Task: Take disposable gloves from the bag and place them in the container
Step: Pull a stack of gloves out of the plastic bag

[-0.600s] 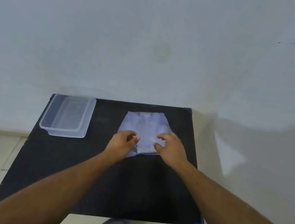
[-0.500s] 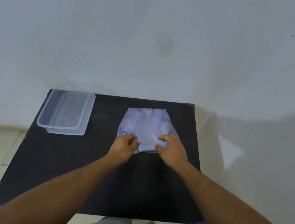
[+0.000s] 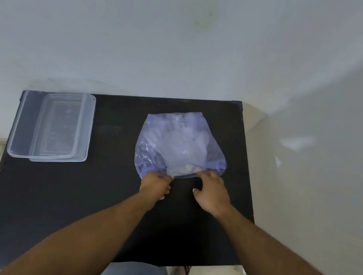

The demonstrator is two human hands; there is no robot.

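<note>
Grip: left hand (image 3: 155,184) pinches the near edge of the bag (image 3: 181,145); right hand (image 3: 210,195) has fingers curled on that edge, hold unclear.
Change: both hands have slid back from the bag's middle to its mouth.
Meaning: probably opening it; no gloves (image 3: 183,137) out yet.
Container (image 3: 53,126): well left of the bag, seemingly empty.
Table (image 3: 68,202): bag lies right of centre.
</note>
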